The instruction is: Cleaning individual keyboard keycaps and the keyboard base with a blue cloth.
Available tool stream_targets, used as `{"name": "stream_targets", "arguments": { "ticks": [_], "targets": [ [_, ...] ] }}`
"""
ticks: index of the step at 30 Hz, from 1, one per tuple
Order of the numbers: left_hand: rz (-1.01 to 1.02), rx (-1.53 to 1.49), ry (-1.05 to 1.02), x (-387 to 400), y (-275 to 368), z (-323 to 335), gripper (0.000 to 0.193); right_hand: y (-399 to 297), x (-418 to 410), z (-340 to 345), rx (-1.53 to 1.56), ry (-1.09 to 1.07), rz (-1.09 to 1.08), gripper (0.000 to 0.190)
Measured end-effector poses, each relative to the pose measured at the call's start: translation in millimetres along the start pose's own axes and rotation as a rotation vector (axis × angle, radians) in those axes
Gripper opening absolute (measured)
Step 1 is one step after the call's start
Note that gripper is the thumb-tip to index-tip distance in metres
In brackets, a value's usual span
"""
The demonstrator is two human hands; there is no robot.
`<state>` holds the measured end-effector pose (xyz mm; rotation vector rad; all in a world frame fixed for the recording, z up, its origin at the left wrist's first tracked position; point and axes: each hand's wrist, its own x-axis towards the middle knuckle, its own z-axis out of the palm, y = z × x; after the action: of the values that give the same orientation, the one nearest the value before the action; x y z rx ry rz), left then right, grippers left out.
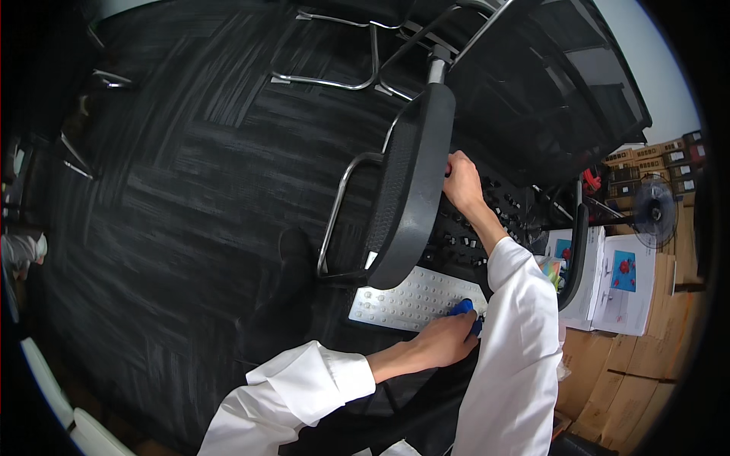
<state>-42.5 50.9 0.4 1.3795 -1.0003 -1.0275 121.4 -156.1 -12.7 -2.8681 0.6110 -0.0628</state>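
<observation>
My left hand (439,341) grips a blue object (463,308) over the right end of a pale panel (393,299). Rows of small round studs or dimples cover that panel, and its upper edge is partly hidden by a black chair armrest (419,188). Beyond the armrest, my right hand (463,181) is closed around a small item with a red part (448,169); most of the item is hidden by the fingers and the armrest. Many small black-and-white parts (470,242) lie scattered on a dark surface beside my right forearm.
Chrome chair legs (342,211) stand on dark patterned carpet (199,188). A large black chair back (530,91) rises at upper right. Stacked cardboard boxes (644,365), printed white boxes (624,285) and a small fan (655,212) line the right side. Another person's sleeve (24,251) shows far left.
</observation>
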Motion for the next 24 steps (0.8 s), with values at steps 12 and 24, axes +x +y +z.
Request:
{"name": "stream_targets", "arguments": {
  "ticks": [12,24],
  "targets": [
    [-0.053,0.063,-0.092,3,-5,7,0.032,20,2,-5,0.276,0.126,-0.049,0.021],
    [0.017,-0.045,-0.028,19,-2,15,0.023,44,-191,-89,0.633,0.172,0.092,0.014]
  ]
}}
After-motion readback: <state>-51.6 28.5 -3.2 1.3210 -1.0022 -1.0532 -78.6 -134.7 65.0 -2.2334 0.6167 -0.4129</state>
